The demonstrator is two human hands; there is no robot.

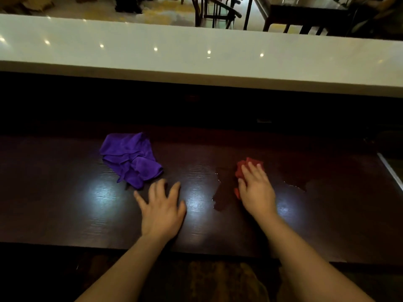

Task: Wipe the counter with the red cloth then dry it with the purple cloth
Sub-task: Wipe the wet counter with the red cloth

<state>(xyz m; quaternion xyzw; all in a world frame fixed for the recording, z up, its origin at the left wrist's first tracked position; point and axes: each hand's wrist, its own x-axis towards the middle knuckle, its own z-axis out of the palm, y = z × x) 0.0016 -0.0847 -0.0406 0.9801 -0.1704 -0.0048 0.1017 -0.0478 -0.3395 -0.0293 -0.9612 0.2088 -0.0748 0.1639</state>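
A crumpled purple cloth (130,159) lies on the dark wooden counter (65,192), left of centre. My left hand (162,211) rests flat on the counter just below and right of it, fingers spread, holding nothing. My right hand (256,188) presses down on a bunched red cloth (241,170), which peeks out past the fingers and along the hand's left side. Wet patches show on the wood to the left (224,190) and right (294,177) of the red cloth.
A raised white ledge (196,59) runs across behind the counter, with a dark recess below it. Chairs and a table (218,12) stand beyond. A pale strip (390,171) marks the counter's right end. The counter's front edge runs near my forearms.
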